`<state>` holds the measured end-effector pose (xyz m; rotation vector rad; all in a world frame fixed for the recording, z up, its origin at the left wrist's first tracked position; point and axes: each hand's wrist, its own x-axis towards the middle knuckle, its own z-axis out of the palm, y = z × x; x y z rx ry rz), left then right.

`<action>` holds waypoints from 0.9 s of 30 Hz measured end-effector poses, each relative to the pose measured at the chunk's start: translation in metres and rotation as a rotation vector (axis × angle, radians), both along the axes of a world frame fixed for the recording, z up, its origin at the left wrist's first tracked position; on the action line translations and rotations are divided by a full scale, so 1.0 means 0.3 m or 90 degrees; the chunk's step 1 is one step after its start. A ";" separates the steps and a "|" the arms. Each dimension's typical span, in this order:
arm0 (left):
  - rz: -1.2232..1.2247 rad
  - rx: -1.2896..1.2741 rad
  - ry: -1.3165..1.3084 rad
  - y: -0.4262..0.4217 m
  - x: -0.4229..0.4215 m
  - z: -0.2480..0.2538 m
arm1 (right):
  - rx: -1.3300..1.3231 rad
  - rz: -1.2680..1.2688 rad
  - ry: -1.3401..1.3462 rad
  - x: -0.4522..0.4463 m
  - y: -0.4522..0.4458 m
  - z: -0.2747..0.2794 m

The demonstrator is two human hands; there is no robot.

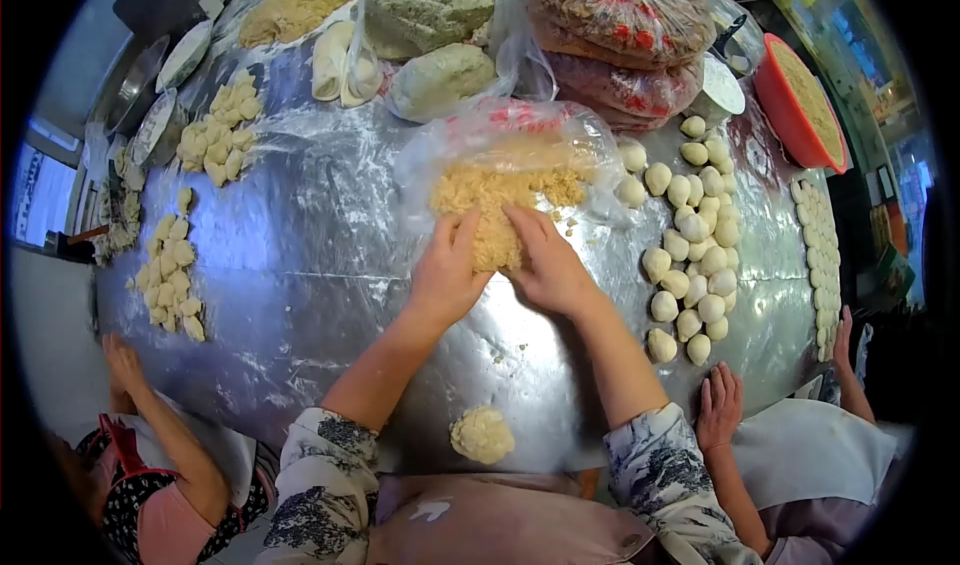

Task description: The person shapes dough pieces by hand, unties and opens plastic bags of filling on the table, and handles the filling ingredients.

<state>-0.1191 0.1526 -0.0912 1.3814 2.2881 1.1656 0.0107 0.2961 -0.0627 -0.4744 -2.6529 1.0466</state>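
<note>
Both my hands press into a heap of crumbly yellow filling at the middle of the metal table. My left hand cups its left side, and my right hand cups the right side with fingers curled in. Some fingertips are buried in the crumbs. Behind the heap, a clear plastic bag lies opened, with more filling at its mouth. Nearer my body sits a rough pale dough lump, apart from both hands.
Several round dough balls stand to the right, beyond them rows of flattened pieces. Small dough pieces lie left. Bagged red-brown filling, a green mass and a red bowl stand behind. Co-workers' hands rest at both sides.
</note>
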 end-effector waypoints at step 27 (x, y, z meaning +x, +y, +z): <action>0.176 0.035 0.098 -0.163 -0.046 0.029 | 0.212 -0.326 0.129 0.199 -0.017 -0.047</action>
